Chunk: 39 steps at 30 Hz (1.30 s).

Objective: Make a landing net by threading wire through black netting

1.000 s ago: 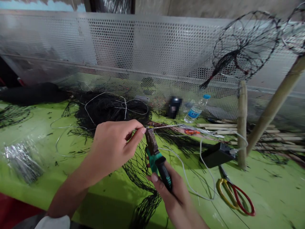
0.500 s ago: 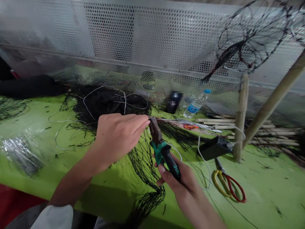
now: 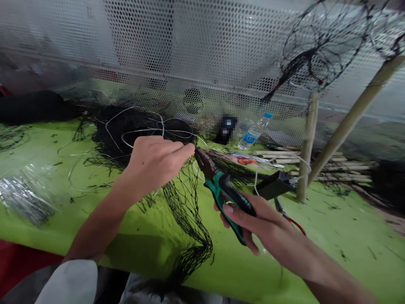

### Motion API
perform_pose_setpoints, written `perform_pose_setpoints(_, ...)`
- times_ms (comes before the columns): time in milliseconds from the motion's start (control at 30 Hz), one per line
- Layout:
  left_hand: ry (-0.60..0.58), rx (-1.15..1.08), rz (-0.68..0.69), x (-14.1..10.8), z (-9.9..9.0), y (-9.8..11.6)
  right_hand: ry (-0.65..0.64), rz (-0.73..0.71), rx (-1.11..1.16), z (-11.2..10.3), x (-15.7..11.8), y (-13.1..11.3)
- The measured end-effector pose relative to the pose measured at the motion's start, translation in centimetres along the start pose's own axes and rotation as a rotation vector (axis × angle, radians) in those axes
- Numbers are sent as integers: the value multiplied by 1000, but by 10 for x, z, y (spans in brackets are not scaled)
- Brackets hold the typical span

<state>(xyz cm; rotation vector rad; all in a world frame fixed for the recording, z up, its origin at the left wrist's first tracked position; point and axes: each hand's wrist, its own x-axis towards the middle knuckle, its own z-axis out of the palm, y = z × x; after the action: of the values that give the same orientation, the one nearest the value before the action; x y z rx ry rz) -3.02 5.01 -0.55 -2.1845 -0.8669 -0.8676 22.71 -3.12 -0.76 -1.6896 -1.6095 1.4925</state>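
Note:
My right hand (image 3: 243, 215) grips a pair of pliers (image 3: 232, 192) with green and black handles. Their handles are spread, and the dark jaws point up and left, right by the fingertips of my other hand. My left hand (image 3: 161, 160) is closed in a pinch, back of the hand towards me. From under its fingertips a black net (image 3: 185, 211) hangs down over the table's front edge. A thin pale wire (image 3: 126, 137) loops up behind the left hand; whether the fingers also hold it is hidden.
On the green table (image 3: 332, 236) lie a bundle of black netting (image 3: 110, 135), a bag of silvery strips (image 3: 27, 196), a water bottle (image 3: 255, 133), a black box with a cable (image 3: 276, 185), partly covered scissors (image 3: 295, 226) and bamboo sticks (image 3: 335, 169). Bamboo poles (image 3: 306, 147) stand at right before a perforated panel (image 3: 209, 50).
The pliers' handles have spread apart, and my right hand has shifted right, now covering most of the scissors. My left hand keeps its pinch; a wire loop now shows behind it.

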Motion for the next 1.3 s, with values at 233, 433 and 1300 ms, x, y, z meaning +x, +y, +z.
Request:
perform_pose_setpoints(233,0,55,96,-2,5,-10,-143,-1,94,-16,-2,-18)
perform_pose_setpoints(433,132,-143,-123,-2,0,-5,-26,-117,134,14,2,15)
perform_pose_setpoints(1300,-290,-1229,-675,2,-38,10,581,-860,-289,63,73,70)
